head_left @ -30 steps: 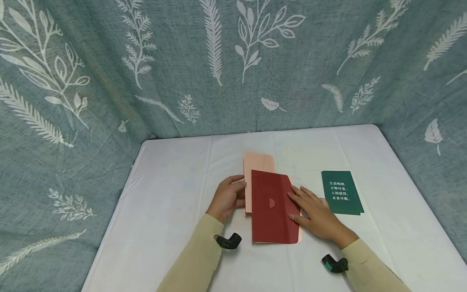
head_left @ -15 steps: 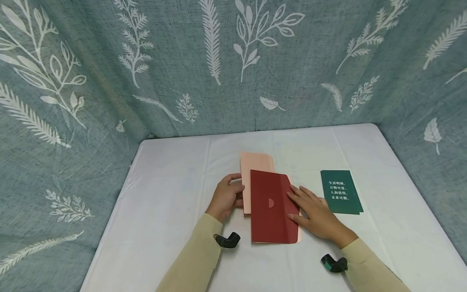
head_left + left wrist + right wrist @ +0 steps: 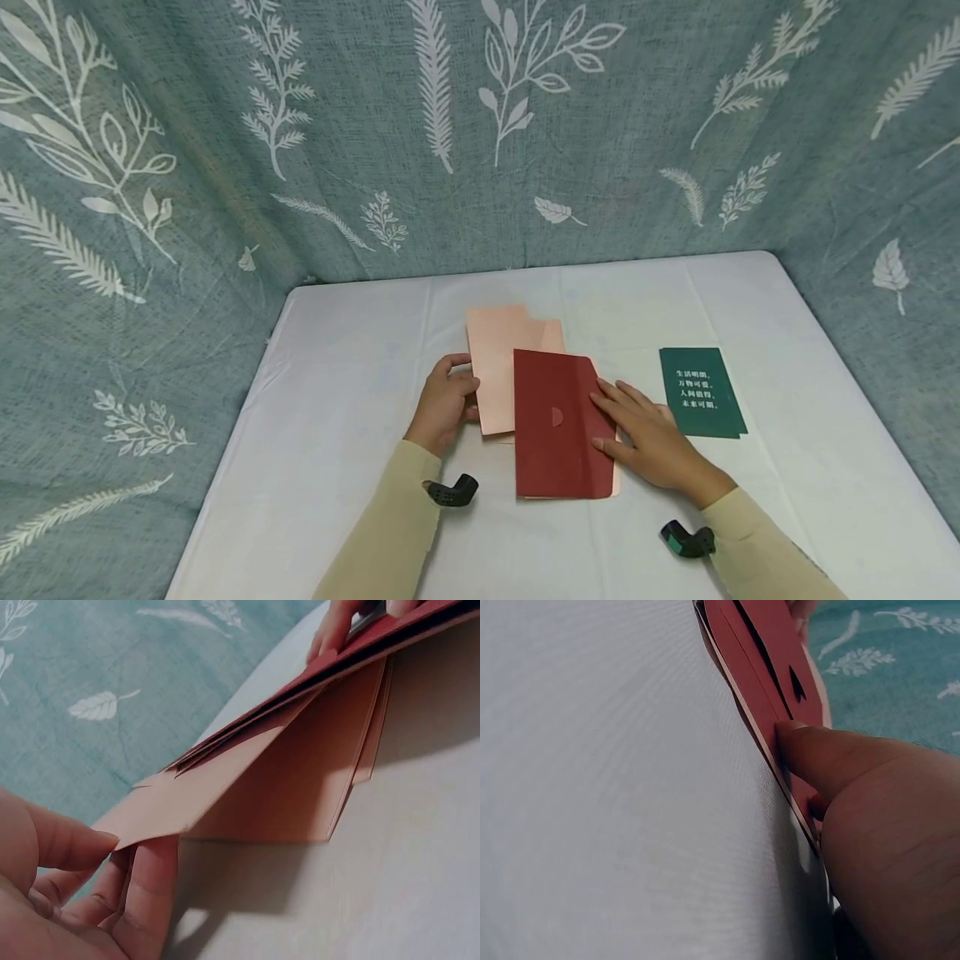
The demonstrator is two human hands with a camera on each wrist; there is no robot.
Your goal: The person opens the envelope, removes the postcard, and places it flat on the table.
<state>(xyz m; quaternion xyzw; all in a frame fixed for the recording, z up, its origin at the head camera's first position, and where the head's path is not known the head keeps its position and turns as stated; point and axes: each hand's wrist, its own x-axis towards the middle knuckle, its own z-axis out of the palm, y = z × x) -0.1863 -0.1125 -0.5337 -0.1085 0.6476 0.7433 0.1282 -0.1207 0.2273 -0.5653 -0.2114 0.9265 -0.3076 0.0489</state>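
Note:
My left hand (image 3: pixel 442 404) pinches the left edge of a pale pink envelope (image 3: pixel 495 358) between thumb and fingers. In the left wrist view that pink envelope (image 3: pixel 172 806) slants up off a second pink piece (image 3: pixel 277 787), its far side running beneath the red envelope. The red envelope (image 3: pixel 558 433), with a small half-round tab in its middle, lies over the pink ones. On its right flap rests my right hand (image 3: pixel 652 442), fingers extended; the right wrist view has the thumb (image 3: pixel 810 742) pressing the red envelope (image 3: pixel 757 675). Another pink edge peeks out below the red one.
Dark green cards (image 3: pixel 702 396) with white lettering lie stacked to the right of my right hand. A white cloth covers the table (image 3: pixel 360 350). Behind and beside it hangs a blue-green leaf-patterned curtain (image 3: pixel 480 217).
My left hand has drawn the upper pink envelope leftward from under the red one, uncovering another pink piece behind it. My right hand and the red envelope have stayed about where they were.

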